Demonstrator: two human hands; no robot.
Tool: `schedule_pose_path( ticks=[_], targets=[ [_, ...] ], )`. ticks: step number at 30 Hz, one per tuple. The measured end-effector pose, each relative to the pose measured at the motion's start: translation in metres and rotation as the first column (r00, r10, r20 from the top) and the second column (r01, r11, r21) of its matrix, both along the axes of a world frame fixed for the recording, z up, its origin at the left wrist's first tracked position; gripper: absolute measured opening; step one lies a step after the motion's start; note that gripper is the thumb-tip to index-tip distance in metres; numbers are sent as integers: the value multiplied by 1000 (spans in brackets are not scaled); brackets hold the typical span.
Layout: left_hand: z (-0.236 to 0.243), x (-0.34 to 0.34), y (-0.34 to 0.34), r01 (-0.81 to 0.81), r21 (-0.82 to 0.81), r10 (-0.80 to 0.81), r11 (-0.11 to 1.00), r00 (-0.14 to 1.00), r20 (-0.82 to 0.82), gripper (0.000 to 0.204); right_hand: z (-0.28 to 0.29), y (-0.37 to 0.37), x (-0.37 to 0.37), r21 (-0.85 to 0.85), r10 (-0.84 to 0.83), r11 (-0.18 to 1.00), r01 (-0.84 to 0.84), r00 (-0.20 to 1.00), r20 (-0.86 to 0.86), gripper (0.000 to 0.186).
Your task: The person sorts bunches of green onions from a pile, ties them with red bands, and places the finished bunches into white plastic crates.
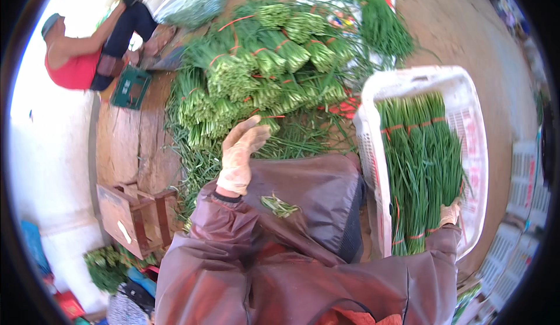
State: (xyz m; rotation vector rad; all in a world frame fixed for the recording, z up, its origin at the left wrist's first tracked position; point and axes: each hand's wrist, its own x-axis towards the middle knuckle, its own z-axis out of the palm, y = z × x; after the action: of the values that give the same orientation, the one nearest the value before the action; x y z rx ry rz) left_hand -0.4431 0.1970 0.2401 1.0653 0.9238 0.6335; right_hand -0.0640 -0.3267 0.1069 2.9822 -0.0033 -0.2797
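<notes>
My left hand (238,153), in a pale glove, reaches forward with its fingers stretched out. It is at the near edge of a heaped pile of green chive bundles (230,80) tied with red bands, and I see nothing held in it. At the right, my right hand (450,213), also gloved, is down inside a white plastic basket (475,126). It is against the right side of the chive bundles (420,156) lying there in a row; its fingers are mostly hidden. A brown waterproof apron (303,191) covers my lap, with a few loose chive scraps (280,206) on it.
Another person (76,51) in a red top sits at the far left beside a dark green crate (130,87). A small wooden stool (137,217) stands at my left. One chive bundle (382,21) lies apart at the back. White crates (522,179) line the far right.
</notes>
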Motion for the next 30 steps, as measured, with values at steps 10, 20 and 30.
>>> schedule_pose_path(
  ticks=[10, 20, 30],
  targets=[
    [-58, -13, 68, -487, -354, 589, 798, 756, 286, 26, 152, 534, -103, 717, 831, 334, -612, 550, 83, 57],
    [-45, -41, 137, -680, -342, 761, 649, 596, 257, 21, 65, 783, -277, 331, 873, 480, -812, 408, -266, 121],
    [-63, -24, 133, -638, -387, 711, 666, 699, 70, 63, 74, 646, -234, 810, 765, 552, 198, 265, -587, 64]
  ],
)
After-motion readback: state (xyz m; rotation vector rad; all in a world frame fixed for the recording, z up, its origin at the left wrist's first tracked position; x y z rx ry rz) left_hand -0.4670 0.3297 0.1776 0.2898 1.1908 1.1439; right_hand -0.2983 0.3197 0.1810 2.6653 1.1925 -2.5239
